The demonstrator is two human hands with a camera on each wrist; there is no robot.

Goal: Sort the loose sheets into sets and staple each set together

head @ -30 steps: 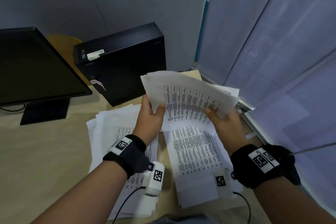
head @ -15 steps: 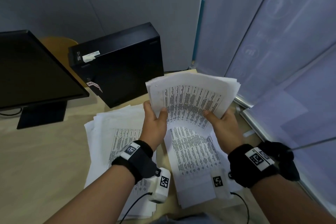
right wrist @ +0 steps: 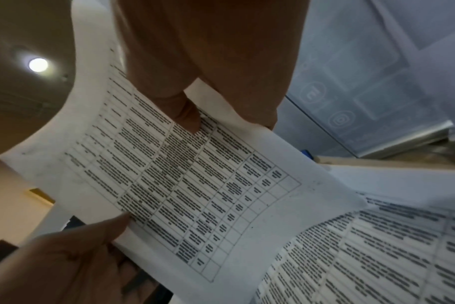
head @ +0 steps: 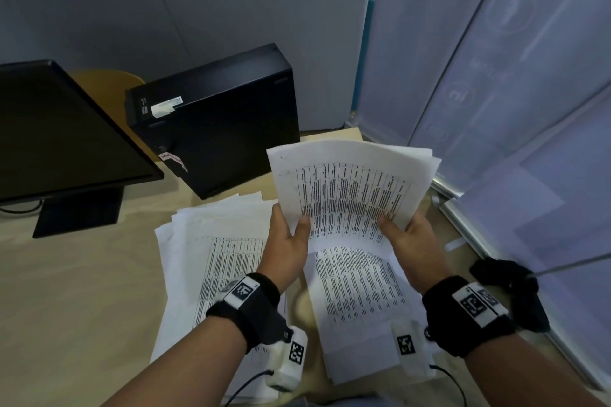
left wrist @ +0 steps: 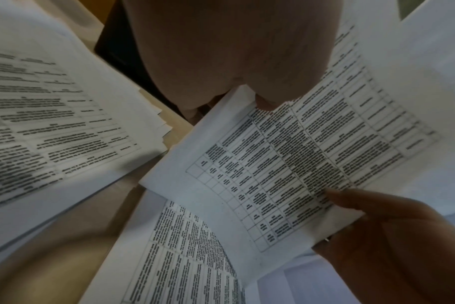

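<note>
Fingers of the left hand (head: 287, 241) and right hand (head: 410, 239) pinch the near edge of a held sheaf (head: 350, 188), thumbs on its printed face, above the desk (head: 76, 274). Below the fingers lies one loose pile (head: 355, 287); left of them, beside it, a second pile (head: 211, 241).

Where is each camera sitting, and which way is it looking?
Head: on the person's head, looking down at the desk; shows the left hand and right hand gripping the held sheets.
Left wrist: on the left wrist, looking along the hand at the sheets; the right thumb shows.
Right wrist: on the right wrist, looking upward past the sheets; the left thumb shows.
All three share the held sheets.
</note>
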